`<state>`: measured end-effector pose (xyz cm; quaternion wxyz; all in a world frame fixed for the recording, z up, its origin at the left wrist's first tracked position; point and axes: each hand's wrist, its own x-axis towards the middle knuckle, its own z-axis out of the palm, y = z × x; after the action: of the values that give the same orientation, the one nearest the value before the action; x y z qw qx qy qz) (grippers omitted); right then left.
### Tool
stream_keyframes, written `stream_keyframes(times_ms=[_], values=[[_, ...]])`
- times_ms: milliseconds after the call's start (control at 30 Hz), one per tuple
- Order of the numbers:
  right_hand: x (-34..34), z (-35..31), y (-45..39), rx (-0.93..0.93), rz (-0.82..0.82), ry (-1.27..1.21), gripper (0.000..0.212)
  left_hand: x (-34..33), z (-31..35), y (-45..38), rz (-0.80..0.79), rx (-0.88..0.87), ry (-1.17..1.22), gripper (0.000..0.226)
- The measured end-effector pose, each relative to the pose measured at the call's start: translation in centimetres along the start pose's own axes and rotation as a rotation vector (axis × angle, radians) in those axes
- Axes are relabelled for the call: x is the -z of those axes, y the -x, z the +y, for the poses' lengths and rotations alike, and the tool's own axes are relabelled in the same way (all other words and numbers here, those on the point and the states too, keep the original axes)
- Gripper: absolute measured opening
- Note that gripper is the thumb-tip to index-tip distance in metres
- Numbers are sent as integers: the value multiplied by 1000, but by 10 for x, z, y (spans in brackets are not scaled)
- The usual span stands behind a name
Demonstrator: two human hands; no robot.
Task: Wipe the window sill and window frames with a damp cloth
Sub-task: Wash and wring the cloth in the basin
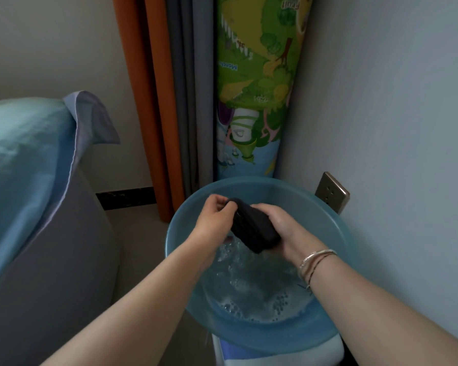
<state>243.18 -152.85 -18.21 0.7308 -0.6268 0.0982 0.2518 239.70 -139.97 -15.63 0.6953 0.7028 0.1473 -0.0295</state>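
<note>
Two bare forearms reach over the blue plastic basin (175,233) of soapy water. The left hand (214,215) pinches one end of the dark cloth (254,228); the right hand (283,228) is clamped round the other end. To wring well, I'd twist the hands opposite ways, low above the water, until the cloth is merely damp.

both bare forearms reached forward and inward from the near edge, meeting in the middle. the left hand (215,213) sat knuckles up, fingers curled tight in a pinch at its far side. the right hand (284,229) was just beside it, fingers wrapped in a firm grip, thin bangles circling that wrist.
</note>
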Motion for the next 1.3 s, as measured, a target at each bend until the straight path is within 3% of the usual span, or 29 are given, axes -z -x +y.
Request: stream_keyframes(times_ms=[100,200,267,400,533,633,733,867,933,1033,1100,1200,1300], values=[[-5,-5,2,242,118,344,16,-6,-4,5,-114,249,242,15],[-10,-11,5,313,144,570,6,-8,-6,6,-140,268,320,18],[-9,-14,8,270,114,469,12,-8,-7,5,-148,244,289,17],[-5,-17,10,239,25,-129,23,-4,-6,2,-186,226,306,33],[-2,-14,10,300,10,-75,49,-2,-6,2,-310,199,247,37],[1,-13,11,363,-10,44,69,0,-9,2,-305,159,220,27],[13,-13,11,306,-11,2,62,2,-9,-1,-242,102,285,13],[28,-21,26,-35,-416,24,66,5,-2,-4,-248,54,350,8],[29,-21,31,-57,-513,76,49,5,-1,-4,-277,10,217,7],[26,-17,24,-51,-481,234,41,6,0,-9,-214,-216,-364,6],[24,-16,21,-47,-442,352,32,6,1,-13,-184,-341,-604,9],[14,-15,23,-25,-351,611,21,4,2,-14,-221,-444,-768,15],[-1,-13,20,107,-223,1062,19,3,-4,-14,-203,-430,-801,19]])
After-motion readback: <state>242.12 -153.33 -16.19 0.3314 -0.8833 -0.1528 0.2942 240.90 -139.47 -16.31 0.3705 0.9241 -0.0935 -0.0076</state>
